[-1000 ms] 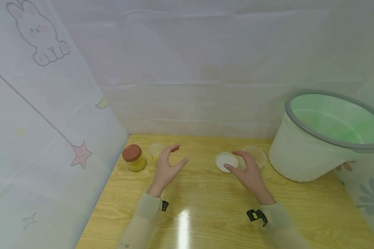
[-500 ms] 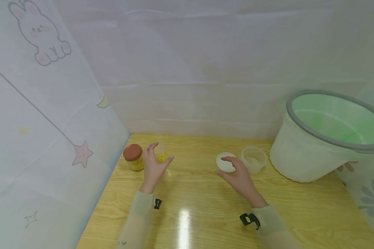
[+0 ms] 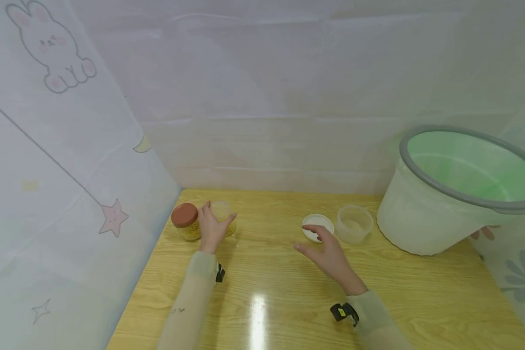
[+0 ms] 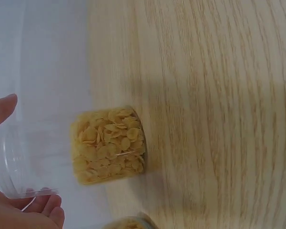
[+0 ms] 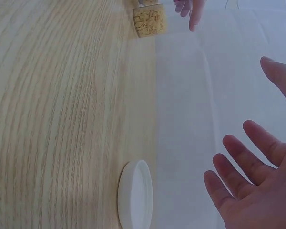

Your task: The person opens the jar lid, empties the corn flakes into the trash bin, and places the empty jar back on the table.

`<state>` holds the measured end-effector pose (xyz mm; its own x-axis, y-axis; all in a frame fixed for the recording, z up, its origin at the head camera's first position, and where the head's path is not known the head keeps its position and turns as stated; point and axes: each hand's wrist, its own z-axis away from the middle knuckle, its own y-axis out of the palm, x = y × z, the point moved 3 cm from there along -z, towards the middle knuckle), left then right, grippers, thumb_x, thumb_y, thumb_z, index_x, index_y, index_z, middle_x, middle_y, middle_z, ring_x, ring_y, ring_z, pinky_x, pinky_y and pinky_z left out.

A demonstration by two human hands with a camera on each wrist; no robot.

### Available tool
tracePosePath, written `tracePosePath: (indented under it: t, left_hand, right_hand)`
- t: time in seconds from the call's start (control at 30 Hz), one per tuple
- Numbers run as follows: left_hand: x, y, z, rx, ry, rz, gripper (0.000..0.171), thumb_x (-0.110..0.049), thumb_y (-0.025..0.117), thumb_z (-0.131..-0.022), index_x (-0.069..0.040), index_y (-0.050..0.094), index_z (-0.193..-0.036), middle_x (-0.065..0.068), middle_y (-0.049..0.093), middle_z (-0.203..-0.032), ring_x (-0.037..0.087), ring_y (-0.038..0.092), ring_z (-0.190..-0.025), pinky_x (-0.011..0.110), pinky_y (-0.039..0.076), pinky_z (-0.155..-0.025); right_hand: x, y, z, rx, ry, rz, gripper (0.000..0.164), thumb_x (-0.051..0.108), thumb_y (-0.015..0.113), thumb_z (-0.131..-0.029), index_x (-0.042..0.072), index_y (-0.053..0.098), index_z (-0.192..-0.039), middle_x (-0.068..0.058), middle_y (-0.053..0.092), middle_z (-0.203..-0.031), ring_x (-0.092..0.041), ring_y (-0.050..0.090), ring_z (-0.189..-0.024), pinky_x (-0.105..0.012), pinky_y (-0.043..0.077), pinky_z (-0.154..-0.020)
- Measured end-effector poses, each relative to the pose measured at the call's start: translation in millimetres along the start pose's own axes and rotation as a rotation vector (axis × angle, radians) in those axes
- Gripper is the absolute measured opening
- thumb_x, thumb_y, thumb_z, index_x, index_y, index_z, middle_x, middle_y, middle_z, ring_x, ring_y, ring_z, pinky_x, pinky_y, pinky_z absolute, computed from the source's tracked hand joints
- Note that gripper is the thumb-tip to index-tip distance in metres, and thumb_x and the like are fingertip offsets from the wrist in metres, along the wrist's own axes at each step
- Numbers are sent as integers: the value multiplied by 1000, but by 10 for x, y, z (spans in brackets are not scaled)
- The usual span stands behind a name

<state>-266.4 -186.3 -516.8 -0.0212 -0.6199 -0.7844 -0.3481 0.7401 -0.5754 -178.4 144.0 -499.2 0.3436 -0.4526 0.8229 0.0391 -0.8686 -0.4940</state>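
Note:
A clear open jar (image 3: 221, 209) with yellow flakes in its lower part stands upright at the back left. My left hand (image 3: 212, 229) is at this jar, thumb and fingers spread to either side of its upper part. In the left wrist view, the fingers (image 4: 47, 207) lie right at the rim of the flake jar (image 4: 109, 148), while the thumb stands off from the wall. My right hand (image 3: 328, 253) hovers with parted, relaxed fingers and holds nothing. Just beyond it, a round white lid (image 3: 311, 235) lies on the table.
Left of the open jar stands another jar with a red-brown lid (image 3: 185, 215) and yellow flakes inside. A clear, round, lidless tub (image 3: 354, 224) sits right of the white lid. The large white bucket (image 3: 413, 218) with a grey rim fills the table's back right.
My left hand has moved left, then forward to the open flake jar. My right hand has drawn left and slightly nearer, uncovering the clear tub.

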Motion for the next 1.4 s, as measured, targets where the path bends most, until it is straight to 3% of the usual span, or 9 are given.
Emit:
tracePosePath:
  t: [0.23, 0.37, 0.63, 0.77, 1.0, 1.2, 1.4]
  left_hand:
    - [63, 42, -28, -36, -4, 103, 81, -38, 78, -76, 2, 38, -135, 20, 40, -130, 36, 38, -118, 50, 33, -97]
    - [64, 51, -45, -40, -13, 122, 79, -44, 78, -74, -1, 44, -131, 16, 43, -128, 33, 40, -116, 48, 35, -96]
    - [-78, 8, -32, -31, 19, 110, 82, -55, 75, -71, -6, 48, -130, 11, 48, -125, 34, 45, -115, 48, 37, -94]
    - [-206, -13, 5, -14, 63, 91, 82, -59, 74, -70, -7, 50, -129, 9, 50, -124, 31, 47, -114, 48, 39, -93]
    - [-490, -26, 96, 42, 156, 178, 75, -57, 75, -70, -14, 54, -127, 3, 54, -123, 23, 48, -114, 45, 39, -93]
    - [-795, -49, 184, 93, 261, 197, 65, -55, 76, -70, -20, 59, -122, -5, 56, -120, 14, 50, -111, 40, 41, -91]
    - [-1110, -59, 336, 187, 327, 195, 62, -59, 74, -70, -26, 58, -120, -12, 53, -121, 13, 48, -114, 41, 40, -92]
  right_hand:
    - [-49, 32, 14, 10, 12, 7, 58, 45, 70, -82, 18, 51, -130, -2, 48, -131, -22, 42, -122, -52, 35, -94]
    - [-82, 38, 23, 8, 26, 27, 59, 48, 69, -81, 19, 51, -130, 0, 48, -131, -21, 42, -122, -49, 36, -94]
    - [-79, 46, 19, 9, 27, 28, 60, 49, 69, -81, 21, 50, -130, 1, 48, -131, -20, 42, -121, -50, 36, -94]
    - [-73, 54, 14, 7, 22, 35, 60, 50, 69, -80, 21, 51, -130, 2, 48, -131, -20, 42, -121, -50, 36, -94]
    - [-47, 51, 6, 14, 23, 52, 60, 49, 69, -81, 20, 50, -130, 1, 48, -131, -21, 43, -121, -49, 37, -94]
    - [19, 43, 9, 19, 18, 43, 59, 49, 69, -81, 22, 50, -130, 3, 48, -131, -18, 42, -122, -44, 38, -94]
    - [86, 35, 17, 32, 1, 17, 60, 49, 69, -81, 23, 49, -131, 4, 47, -132, -17, 41, -122, -45, 37, -94]
